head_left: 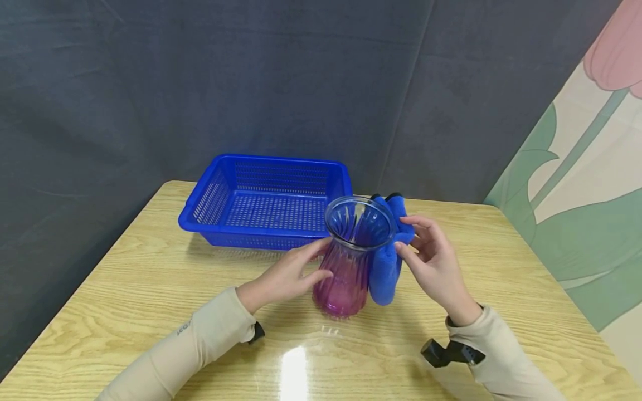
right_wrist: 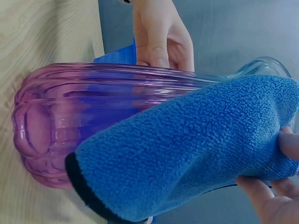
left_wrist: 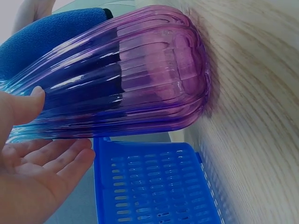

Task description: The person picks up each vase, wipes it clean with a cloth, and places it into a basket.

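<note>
A ribbed glass vase point(head_left: 341, 281), pink at its base and clear bluish at its flared rim, stands upright on the wooden table. My left hand point(head_left: 286, 277) holds its left side, with the thumb across the front and the fingers behind. Against the vase's right side hangs a fluffy blue cloth point(right_wrist: 187, 144) with black edging. My right hand point(head_left: 435, 267) pinches this cloth near the vase's rim between thumb and fingers. In the left wrist view, the vase point(left_wrist: 159, 70) hides part of the cloth point(left_wrist: 51, 39).
A blue perforated plastic basket point(head_left: 271, 229) sits behind and left of the vase, near the table's back edge. The wooden table point(head_left: 150, 289) extends on both sides. A dark grey curtain point(head_left: 276, 83) hangs behind it, and a wall with painted flowers point(head_left: 592, 211) stands at right.
</note>
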Demonstrator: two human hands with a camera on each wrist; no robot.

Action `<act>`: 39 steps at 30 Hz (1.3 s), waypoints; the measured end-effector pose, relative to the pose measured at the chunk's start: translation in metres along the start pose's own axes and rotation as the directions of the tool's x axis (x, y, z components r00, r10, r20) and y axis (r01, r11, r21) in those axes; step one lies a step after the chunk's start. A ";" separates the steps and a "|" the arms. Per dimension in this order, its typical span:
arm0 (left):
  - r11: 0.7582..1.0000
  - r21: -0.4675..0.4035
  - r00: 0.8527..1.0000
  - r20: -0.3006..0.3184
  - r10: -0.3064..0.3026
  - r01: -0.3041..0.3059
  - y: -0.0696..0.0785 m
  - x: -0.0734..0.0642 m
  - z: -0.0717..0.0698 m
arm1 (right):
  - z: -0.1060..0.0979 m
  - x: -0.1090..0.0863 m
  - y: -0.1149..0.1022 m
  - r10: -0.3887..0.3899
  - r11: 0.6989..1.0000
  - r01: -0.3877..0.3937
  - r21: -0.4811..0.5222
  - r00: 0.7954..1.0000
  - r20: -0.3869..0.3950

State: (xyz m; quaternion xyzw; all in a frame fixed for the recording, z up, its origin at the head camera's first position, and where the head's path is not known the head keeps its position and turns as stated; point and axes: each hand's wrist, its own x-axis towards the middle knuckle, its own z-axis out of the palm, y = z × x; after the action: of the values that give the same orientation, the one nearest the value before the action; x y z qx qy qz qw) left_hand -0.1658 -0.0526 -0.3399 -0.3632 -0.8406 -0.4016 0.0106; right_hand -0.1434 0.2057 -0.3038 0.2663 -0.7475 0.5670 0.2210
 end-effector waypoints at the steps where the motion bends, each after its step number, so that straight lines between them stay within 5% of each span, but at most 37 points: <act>1: 1.000 0.010 1.000 0.003 0.000 0.000 0.000 0.000 0.000 | 0.001 0.000 0.000 0.005 1.000 -0.005 -0.004 1.000 0.005; 10: 0.998 0.039 0.999 0.016 -0.050 0.049 0.004 -0.001 -0.001 | 0.006 -0.003 0.005 0.048 0.999 -0.047 -0.014 0.996 0.071; 20: 0.997 0.061 0.997 -0.063 -0.049 0.053 0.006 0.001 0.001 | 0.007 -0.007 0.007 0.091 0.990 -0.075 -0.121 0.986 0.140; 39: 0.996 0.078 0.996 -0.077 -0.044 0.049 0.006 0.001 0.003 | 0.006 -0.020 0.025 0.112 0.980 -0.072 -0.186 0.970 0.215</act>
State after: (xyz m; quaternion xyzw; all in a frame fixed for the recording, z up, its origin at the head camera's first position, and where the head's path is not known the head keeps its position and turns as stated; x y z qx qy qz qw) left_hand -0.1623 -0.0477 -0.3378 -0.3275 -0.8632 -0.3814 0.0473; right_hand -0.1448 0.2085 -0.3362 0.2728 -0.8266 0.4745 0.1314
